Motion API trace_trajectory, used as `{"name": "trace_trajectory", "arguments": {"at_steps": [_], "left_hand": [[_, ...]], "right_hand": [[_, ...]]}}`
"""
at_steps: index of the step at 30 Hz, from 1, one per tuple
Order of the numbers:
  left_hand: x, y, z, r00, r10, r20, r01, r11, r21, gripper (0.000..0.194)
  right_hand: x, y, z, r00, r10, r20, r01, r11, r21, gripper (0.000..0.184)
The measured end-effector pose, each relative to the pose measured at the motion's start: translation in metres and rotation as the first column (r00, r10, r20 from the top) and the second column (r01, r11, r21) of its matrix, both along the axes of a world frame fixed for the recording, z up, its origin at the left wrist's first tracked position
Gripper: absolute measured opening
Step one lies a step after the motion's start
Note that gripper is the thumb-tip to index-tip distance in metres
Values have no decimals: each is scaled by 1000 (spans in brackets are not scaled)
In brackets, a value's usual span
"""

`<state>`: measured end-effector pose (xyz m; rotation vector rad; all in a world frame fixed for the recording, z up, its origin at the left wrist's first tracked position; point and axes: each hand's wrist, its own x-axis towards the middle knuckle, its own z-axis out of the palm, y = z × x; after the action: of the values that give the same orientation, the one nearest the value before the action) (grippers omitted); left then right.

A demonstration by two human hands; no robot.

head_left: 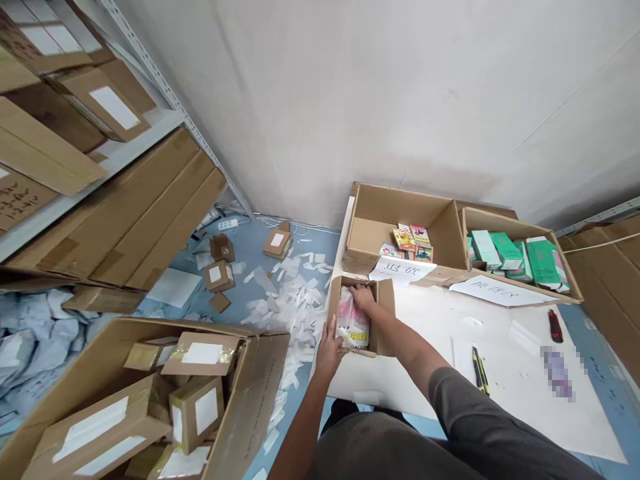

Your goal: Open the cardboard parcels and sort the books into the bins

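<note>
A small open cardboard box [386, 313] sits at the left edge of the white table, its flaps spread. Inside lies a pink and white plastic bag [353, 319] with yellow print. My left hand [330, 347] grips the near left wall of this box, thumb and fingers around its edge. From the right, my right hand [363, 298] reaches into the box, its bent fingers on the upper part of the bag. The fingertips there are partly hidden.
Behind stand one carton [400, 207] with small colourful packs and another carton [500, 293] with green boxes. A yellow-black utility knife [481, 370] and red cutter [555, 327] lie on the table [425, 373]. Left are a large carton [265, 393] of parcels, paper scraps [295, 300] and shelving [145, 137].
</note>
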<state>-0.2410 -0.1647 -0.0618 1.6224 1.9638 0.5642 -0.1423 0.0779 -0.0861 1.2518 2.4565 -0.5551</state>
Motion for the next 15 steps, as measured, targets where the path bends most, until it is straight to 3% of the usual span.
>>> {"name": "trace_trajectory", "arguments": {"at_steps": [5, 8, 12, 15], "left_hand": [[3, -4, -3, 997, 60, 52, -61, 998, 20, 20], [2, -10, -6, 997, 64, 43, -67, 995, 71, 18], [-3, -12, -14, 998, 56, 17, -58, 993, 106, 16], [-10, -7, -20, 999, 32, -10, -30, 992, 120, 17]], "right_hand": [[18, -17, 49, 995, 16, -94, -11, 998, 56, 46], [30, -32, 79, 984, 105, -143, -99, 994, 47, 55], [40, -56, 117, 962, 232, -145, -226, 973, 53, 30], [49, -71, 154, 939, 251, -233, -227, 966, 124, 30]]}}
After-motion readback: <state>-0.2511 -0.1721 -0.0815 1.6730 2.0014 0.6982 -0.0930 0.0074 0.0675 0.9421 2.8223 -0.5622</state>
